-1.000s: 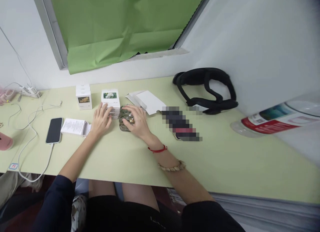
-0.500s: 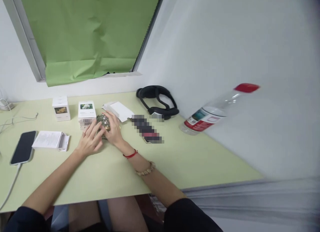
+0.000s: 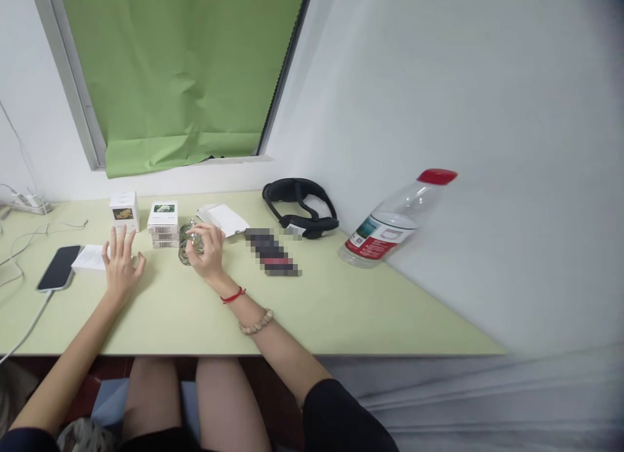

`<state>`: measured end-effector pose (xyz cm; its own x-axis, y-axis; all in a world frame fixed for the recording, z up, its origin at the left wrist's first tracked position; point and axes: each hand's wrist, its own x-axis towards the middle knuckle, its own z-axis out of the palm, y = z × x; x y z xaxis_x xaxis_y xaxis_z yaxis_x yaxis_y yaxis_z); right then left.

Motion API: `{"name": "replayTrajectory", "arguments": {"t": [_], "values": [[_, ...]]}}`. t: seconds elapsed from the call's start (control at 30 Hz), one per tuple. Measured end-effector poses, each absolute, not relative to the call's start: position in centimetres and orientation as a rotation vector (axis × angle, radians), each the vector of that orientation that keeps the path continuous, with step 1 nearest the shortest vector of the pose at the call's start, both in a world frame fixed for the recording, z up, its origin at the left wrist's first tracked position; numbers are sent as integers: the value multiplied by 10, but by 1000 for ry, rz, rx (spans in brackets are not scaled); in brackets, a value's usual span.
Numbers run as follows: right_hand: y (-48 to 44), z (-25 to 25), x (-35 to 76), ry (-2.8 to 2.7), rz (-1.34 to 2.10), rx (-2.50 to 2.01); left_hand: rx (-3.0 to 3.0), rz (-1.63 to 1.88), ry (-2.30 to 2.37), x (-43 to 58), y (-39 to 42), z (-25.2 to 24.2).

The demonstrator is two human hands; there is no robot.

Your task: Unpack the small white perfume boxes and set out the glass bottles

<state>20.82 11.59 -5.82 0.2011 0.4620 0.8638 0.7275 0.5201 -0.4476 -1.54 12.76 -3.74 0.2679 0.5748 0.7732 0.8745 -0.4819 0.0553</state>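
Note:
My left hand [image 3: 121, 266] is open, its fingers spread over the right end of a flat white box [image 3: 90, 257], partly hiding it. My right hand [image 3: 208, 252] sits at the right side of a round, clear glass-like object [image 3: 184, 247]. Its fingers are curved, with thumb and index finger apart; whether they touch the glass cannot be made out. Left of the glass stands a stack of small white boxes [image 3: 164, 231], the top one with a white flower picture. Behind my left hand are more white boxes [image 3: 124, 211] with a yellow picture.
A phone [image 3: 58, 268] with a charging cable lies at the left, near thin white cables [image 3: 46, 229]. Right of the glass are an opened white carton [image 3: 227, 219], a blurred-out dark item [image 3: 273, 252], a black headset [image 3: 299, 208] and a plastic bottle [image 3: 377, 234] with a red cap.
My left hand has left the glass object and moved left to the flat white box, its fingers spreading. My right hand stays by the glass, fingers lifted and more curved. The view has shifted slightly.

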Motion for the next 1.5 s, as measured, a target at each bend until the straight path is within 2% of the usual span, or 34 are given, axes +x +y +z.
{"name": "replayTrajectory", "arguments": {"t": [0.23, 0.47, 0.7, 0.93, 1.27, 1.5], "values": [[102, -59, 177, -1873, -297, -985, -2075, -782, -1806, -60, 115, -41], [102, -64, 152, -2392, -279, -860, -2248, -791, -1548, -54, 104, -31], [91, -62, 149, -2335, -73, -947, -2437, -679, -1511, -55, 113, -36], [81, -50, 145, -2205, 148, -1274, -2382, -611, -1542, -50, 97, -33], [65, -53, 135, -2087, 357, -1337, -2255, -820, -1593, -61, 91, -32], [62, -54, 134, -2073, 354, -1307, -2294, -914, -1535, -66, 104, -39]]}}
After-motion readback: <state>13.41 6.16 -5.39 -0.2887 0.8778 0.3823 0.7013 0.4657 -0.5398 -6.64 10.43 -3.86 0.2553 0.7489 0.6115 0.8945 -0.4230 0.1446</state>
